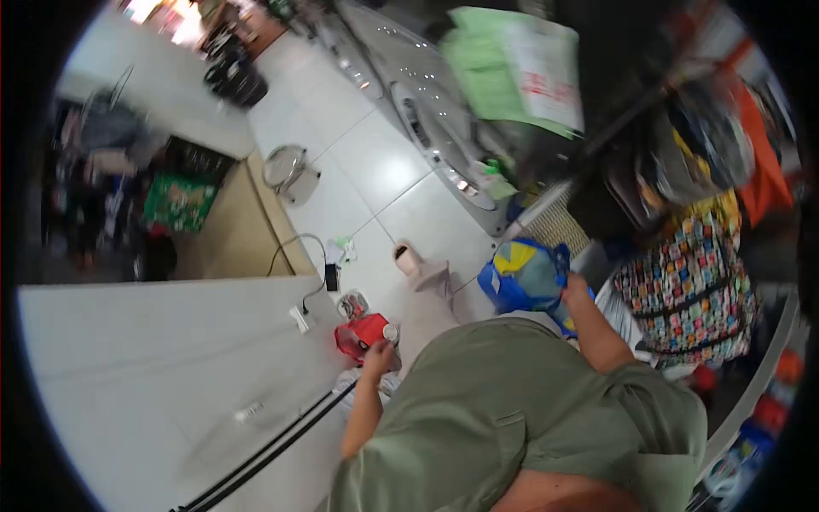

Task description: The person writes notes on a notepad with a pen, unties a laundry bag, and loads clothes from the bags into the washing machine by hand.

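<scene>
My left hand (378, 357) is at the lower middle, closed on a small white round item (390, 332), beside a red bag (362, 331). My right hand (575, 288) is closed on the edge of a blue and yellow plastic bag (527, 271), which hangs open beside my leg. What lies inside that bag is hard to make out. A silver and red packet (351, 303) is just above the red bag, close to the wall.
A patterned bag (691, 294) stands at the right. Green and white papers (514, 70) are at the top. A small round stool (288, 171) is on the tiled floor (363, 175). A black adapter (331, 276) hangs by a cable at the wall.
</scene>
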`<state>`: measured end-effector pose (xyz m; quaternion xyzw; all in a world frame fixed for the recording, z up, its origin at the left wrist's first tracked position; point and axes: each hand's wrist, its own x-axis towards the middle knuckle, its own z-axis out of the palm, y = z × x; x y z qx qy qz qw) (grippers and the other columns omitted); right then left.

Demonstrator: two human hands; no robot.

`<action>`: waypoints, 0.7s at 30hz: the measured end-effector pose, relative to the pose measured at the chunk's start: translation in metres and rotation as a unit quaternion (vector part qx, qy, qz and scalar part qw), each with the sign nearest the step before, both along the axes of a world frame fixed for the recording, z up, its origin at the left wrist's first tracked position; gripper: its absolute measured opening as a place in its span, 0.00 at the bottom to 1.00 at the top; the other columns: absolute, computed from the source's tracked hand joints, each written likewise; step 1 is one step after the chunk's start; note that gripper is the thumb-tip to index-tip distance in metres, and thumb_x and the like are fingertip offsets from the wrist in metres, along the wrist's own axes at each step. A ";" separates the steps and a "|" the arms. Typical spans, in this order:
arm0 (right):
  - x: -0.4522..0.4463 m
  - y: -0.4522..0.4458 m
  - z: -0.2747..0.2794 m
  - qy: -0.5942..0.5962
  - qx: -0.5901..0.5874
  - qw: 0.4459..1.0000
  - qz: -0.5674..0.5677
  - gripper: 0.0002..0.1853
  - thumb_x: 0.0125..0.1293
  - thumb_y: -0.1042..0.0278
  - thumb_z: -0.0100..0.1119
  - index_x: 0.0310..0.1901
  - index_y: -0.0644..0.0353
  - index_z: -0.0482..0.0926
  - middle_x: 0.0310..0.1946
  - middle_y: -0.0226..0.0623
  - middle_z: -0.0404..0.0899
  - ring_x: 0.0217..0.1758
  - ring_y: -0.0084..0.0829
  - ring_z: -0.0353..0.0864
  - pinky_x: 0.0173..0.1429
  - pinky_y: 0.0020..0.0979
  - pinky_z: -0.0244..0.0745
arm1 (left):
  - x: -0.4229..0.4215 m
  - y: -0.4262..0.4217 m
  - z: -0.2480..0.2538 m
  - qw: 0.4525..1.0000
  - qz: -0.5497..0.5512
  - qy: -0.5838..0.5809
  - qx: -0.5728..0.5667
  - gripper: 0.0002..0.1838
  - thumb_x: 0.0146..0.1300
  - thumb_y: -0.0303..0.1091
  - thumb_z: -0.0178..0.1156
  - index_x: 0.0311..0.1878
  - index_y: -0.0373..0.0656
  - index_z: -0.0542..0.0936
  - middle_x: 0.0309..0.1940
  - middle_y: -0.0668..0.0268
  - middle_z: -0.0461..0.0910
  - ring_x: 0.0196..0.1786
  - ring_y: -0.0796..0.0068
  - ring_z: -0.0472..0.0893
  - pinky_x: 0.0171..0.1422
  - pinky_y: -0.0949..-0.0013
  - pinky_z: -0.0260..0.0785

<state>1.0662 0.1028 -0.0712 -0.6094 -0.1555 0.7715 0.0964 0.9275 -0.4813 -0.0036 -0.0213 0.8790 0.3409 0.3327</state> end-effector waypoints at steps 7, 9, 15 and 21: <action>-0.080 -0.125 0.030 -0.135 0.053 0.983 0.110 0.11 0.68 0.62 0.48 0.46 0.55 0.75 0.33 0.35 0.81 0.30 0.36 0.81 0.29 0.42 0.74 | -0.131 -0.031 -0.011 0.991 0.042 -0.112 0.064 0.21 0.66 0.40 0.57 0.56 0.36 0.75 0.43 0.57 0.82 0.47 0.69 0.81 0.54 0.65 0.72; -0.133 -0.156 0.032 -0.155 0.060 0.982 0.088 0.10 0.67 0.61 0.49 0.45 0.54 0.76 0.34 0.34 0.82 0.29 0.36 0.80 0.31 0.41 0.74 | -0.183 -0.076 -0.068 0.994 0.005 -0.097 0.052 0.21 0.66 0.41 0.57 0.56 0.36 0.76 0.44 0.58 0.83 0.49 0.71 0.80 0.55 0.66 0.72; -0.291 -0.171 0.009 -0.185 0.038 0.981 0.047 0.11 0.63 0.61 0.54 0.44 0.54 0.75 0.34 0.39 0.78 0.32 0.39 0.78 0.30 0.44 0.69 | -0.316 -0.126 0.011 0.910 0.362 -0.110 0.173 0.19 0.67 0.40 0.55 0.58 0.43 0.74 0.43 0.61 0.80 0.41 0.71 0.80 0.45 0.69 0.72; -0.430 -0.210 0.053 -0.208 0.109 0.964 0.123 0.06 0.63 0.63 0.57 0.41 0.50 0.74 0.30 0.35 0.76 0.26 0.31 0.77 0.21 0.34 0.62 | -0.373 -0.180 0.047 0.914 0.357 -0.162 0.105 0.18 0.68 0.39 0.54 0.57 0.42 0.74 0.42 0.63 0.79 0.37 0.75 0.79 0.38 0.70 0.71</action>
